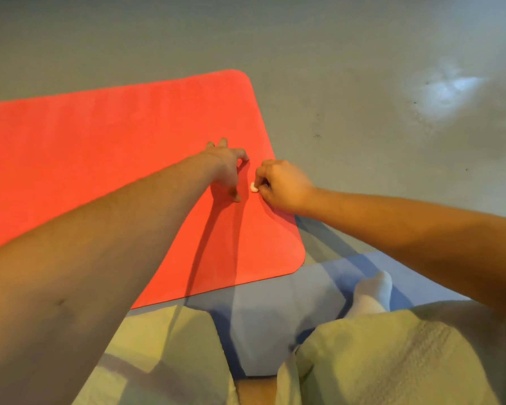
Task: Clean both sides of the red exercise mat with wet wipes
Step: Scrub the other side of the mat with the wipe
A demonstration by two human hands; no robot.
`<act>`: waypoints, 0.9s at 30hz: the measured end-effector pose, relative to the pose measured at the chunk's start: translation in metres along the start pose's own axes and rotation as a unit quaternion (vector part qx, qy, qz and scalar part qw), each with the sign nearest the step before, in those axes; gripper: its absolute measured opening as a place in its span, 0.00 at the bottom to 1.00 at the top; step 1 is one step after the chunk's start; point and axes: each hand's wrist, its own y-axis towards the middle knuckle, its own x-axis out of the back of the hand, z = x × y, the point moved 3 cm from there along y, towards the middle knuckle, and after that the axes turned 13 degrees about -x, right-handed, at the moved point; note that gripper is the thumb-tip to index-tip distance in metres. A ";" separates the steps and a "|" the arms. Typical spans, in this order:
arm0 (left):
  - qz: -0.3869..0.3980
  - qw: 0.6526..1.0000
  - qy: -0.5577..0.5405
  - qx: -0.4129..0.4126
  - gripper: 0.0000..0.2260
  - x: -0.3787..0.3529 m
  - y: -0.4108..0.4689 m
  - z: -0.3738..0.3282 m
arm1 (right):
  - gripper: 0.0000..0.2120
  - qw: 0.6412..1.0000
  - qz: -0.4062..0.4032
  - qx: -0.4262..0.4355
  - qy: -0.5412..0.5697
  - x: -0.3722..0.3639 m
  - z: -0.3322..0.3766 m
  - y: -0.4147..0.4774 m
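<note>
Cut off at the left: red exercise mat [100,141], flat on grey floor [362,54], near edge overlapping a blue mat [263,311]. Mostly hidden inside the right hand [284,185]: white wad [254,187], too small to make out further, pinched by curled fingers and thumb, pressed to the red mat near its right edge. Just left, the left hand [225,168]: fingers spread and arched, tips touching the mat, holding nothing. Nearest: pale green shorts [377,361], white sock [374,293].

Indoor exercise space, home or gym not determinable: bare grey floor [362,39] (glossy, with a light reflection) carrying a red exercise mat [100,141] adjoining a blue mat [260,317]
</note>
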 end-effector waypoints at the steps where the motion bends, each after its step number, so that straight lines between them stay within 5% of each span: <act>1: -0.004 1.000 -0.003 0.002 0.54 0.001 0.000 0.000 | 0.07 1.000 0.004 0.012 -0.005 -0.002 -0.001 -0.009; 7: -0.037 0.999 -0.026 -0.010 0.56 -0.001 0.008 0.007 | 0.07 0.994 0.048 0.091 -0.028 -0.005 -0.011 -0.056; 12: 0.009 1.000 -0.024 0.001 0.67 -0.001 0.019 0.005 | 0.05 0.999 0.008 0.027 -0.024 0.001 -0.005 0.010; 18: -0.003 1.000 -0.010 -0.011 0.45 0.017 0.022 0.010 | 0.03 0.997 0.006 -0.070 -0.022 0.012 0.001 0.080; 22: -0.066 0.998 -0.010 -0.021 0.43 0.023 0.031 0.022 | 0.04 0.999 -0.013 -0.008 -0.042 0.008 -0.003 0.044; 27: -0.061 0.998 -0.020 -0.020 0.59 0.022 0.053 0.037 | 0.06 0.997 -0.012 0.066 -0.044 0.003 -0.014 0.025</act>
